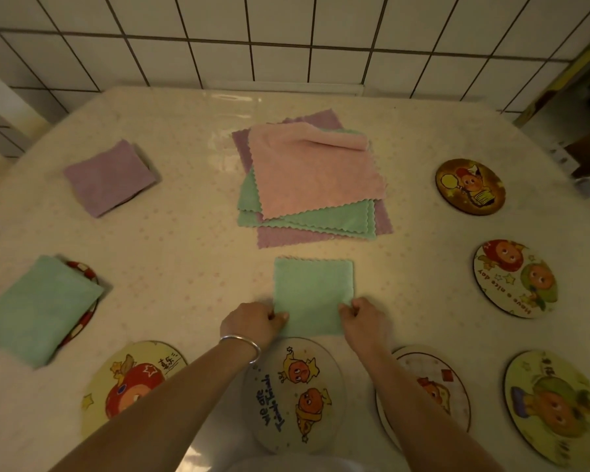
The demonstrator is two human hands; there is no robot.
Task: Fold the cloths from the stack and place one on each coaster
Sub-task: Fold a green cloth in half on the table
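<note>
Folded mint-green fleece cloth lying at lower centre, left hand and right hand pinching its near corners with curled fingers

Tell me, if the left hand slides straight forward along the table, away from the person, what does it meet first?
Probably the purple cloth at the bottom of the stack; the left hand has only bare table before that, though depth is uncertain.

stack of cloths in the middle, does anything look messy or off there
Yes. The stack is fanned askew, with green and purple edges sticking out at different angles, and the top pink cloth has its far right corner rolled over on itself. The folded cloths elsewhere on the table lie flat.
</note>
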